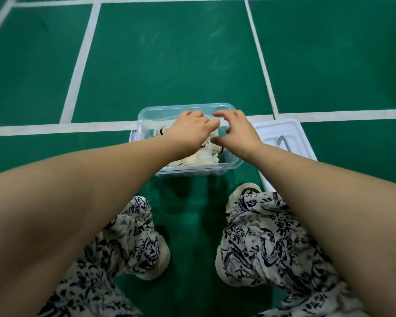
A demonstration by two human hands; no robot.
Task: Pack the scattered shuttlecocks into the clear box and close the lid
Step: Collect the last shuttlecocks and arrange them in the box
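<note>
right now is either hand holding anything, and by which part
Cannot tell: left hand and right hand are down among the shuttlecocks in the box, fingers hiding any hold.

Our left arm (pixel 82 179) and right arm (pixel 318 193) stretch forward and down, wrists close together. The left grip (pixel 189 131) lies palm down, fingers bent, tips hidden. The right grip (pixel 237 131), just beside it, has curved fingers and thumb spread apart.

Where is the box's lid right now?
In the head view the white lid lies flat on the green floor, touching or nearly touching the clear box on its right, just beyond the person's right shoe.
</note>
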